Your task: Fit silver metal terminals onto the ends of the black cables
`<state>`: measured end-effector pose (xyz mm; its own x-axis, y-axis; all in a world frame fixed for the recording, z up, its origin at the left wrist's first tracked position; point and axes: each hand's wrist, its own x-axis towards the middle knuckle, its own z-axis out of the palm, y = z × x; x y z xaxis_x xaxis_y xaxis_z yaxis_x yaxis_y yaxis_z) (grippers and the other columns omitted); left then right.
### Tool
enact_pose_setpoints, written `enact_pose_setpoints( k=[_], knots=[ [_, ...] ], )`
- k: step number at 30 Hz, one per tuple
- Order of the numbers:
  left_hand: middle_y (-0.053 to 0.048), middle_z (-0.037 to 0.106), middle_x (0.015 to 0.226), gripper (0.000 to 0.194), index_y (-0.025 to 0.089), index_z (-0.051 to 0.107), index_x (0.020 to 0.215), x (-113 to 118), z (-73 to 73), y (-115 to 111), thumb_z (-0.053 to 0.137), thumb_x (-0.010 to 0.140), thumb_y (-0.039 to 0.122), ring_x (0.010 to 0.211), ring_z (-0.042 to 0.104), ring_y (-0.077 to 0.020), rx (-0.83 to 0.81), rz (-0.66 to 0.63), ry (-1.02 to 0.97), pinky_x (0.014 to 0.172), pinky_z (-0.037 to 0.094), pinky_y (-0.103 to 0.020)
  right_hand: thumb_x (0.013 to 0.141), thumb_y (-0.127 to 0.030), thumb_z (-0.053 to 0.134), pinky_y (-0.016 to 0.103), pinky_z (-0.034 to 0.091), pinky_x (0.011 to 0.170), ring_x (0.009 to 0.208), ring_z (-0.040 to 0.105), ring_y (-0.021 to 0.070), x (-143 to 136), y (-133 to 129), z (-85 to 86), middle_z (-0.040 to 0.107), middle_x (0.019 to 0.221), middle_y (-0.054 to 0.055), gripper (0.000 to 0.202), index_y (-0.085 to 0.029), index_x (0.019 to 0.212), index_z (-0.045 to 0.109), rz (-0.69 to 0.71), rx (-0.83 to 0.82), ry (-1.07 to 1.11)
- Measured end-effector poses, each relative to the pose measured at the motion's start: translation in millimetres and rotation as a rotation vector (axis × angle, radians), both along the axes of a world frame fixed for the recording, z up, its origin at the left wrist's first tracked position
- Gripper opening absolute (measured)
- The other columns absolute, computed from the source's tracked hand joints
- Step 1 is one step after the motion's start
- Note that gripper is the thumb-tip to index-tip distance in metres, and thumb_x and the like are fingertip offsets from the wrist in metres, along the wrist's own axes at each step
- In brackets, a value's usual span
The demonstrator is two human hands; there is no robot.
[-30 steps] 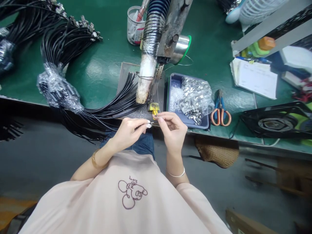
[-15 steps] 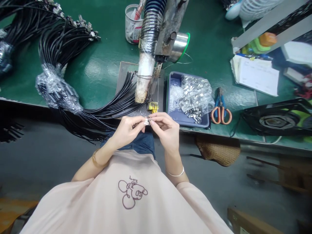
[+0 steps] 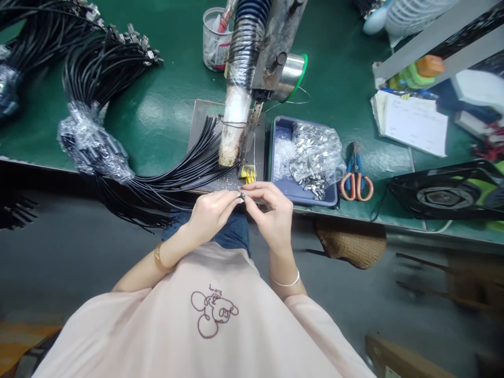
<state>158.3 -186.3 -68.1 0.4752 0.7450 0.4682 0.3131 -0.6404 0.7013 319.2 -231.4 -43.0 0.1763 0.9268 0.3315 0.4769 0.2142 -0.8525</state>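
At the bench's front edge, my left hand (image 3: 210,215) and my right hand (image 3: 273,215) meet fingertip to fingertip. Both pinch a small metal piece (image 3: 242,196), mostly covered by the fingers, so its exact shape is unclear. Just beyond the fingertips is a yellow sponge-like bit (image 3: 248,171) on a grey board (image 3: 200,111). To the left, black cables (image 3: 173,176) lie across that board with their ends under a taped duct nozzle (image 3: 234,126). Right of my hands, a blue tray (image 3: 283,194) holds a plastic bag of small metal parts (image 3: 315,152).
Orange-handled pliers (image 3: 356,184) lie right of the tray, then a black fan (image 3: 444,194). A wire spool (image 3: 289,76) hangs on a metal stand (image 3: 271,58), with a clear cup (image 3: 214,42) behind. Wrapped cable bundles (image 3: 92,142) cover the left bench.
The whitish bit that showed between my fingertips is now hidden, and a small dark metal piece shows there. My left fingers have closed in and shifted slightly right.
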Motion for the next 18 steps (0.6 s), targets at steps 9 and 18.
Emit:
enact_pose_setpoints(
  k=[9, 18],
  knots=[
    [-0.007, 0.074, 0.078, 0.028, 0.019, 0.071, 0.087, 3.8, 7.9, -4.7, 0.049, 0.102, 0.026, 0.069, 0.068, -0.0167, -0.103, 0.033, -0.157, 0.073, 0.054, -0.028, 0.087, -0.039, 0.075, 0.037, 0.065, 0.088, 0.089, 0.078, 0.0197, -10.9, 2.7, -14.3, 0.074, 0.102, 0.005, 0.023, -0.021, 0.074, 0.068, 0.001, -0.092, 0.464],
    [0.004, 0.05, 0.055, 0.036, 0.016, 0.063, 0.073, -7.5, 22.4, 6.3, 0.07, 0.088, 0.048, 0.047, 0.041, -0.0073, -0.825, -0.122, -0.413, 0.045, 0.034, -0.02, 0.089, -0.033, 0.074, 0.036, 0.066, 0.084, 0.091, 0.077, 0.0197, -15.7, 1.6, -17.1, 0.076, 0.099, 0.005, 0.012, -0.023, 0.084, 0.076, -0.113, -0.041, 0.368]
  ],
)
